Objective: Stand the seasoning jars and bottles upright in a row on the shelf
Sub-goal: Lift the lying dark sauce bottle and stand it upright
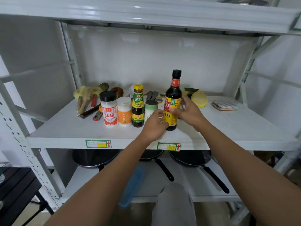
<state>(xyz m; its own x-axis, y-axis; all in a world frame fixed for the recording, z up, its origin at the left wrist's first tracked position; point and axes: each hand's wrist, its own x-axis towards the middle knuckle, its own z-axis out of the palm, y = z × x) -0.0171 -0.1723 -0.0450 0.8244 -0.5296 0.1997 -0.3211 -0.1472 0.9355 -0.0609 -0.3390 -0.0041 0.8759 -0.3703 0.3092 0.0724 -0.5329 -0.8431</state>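
Note:
On the white shelf [68, 128] several containers stand upright in a row. From the left: a white jar with a black lid and red label [108, 108], a white jar with an orange label [124, 111], a dark sauce bottle with a yellow cap [138, 106], and a pale green canister [150, 108]. At the right end stands a tall dark soy sauce bottle [174, 88] with a yellow label. My left hand [154, 126] grips its lower left side. My right hand [187, 111] holds it from the right, thumb on the label.
Behind the row lie brushes and utensils [88, 100], knives [151, 95], a yellow sponge glove [199, 98] and a folded cloth [225, 105]. Black pans [189, 158] and a blue item [132, 186] rest on the shelf below. An upper shelf [146, 15] hangs overhead.

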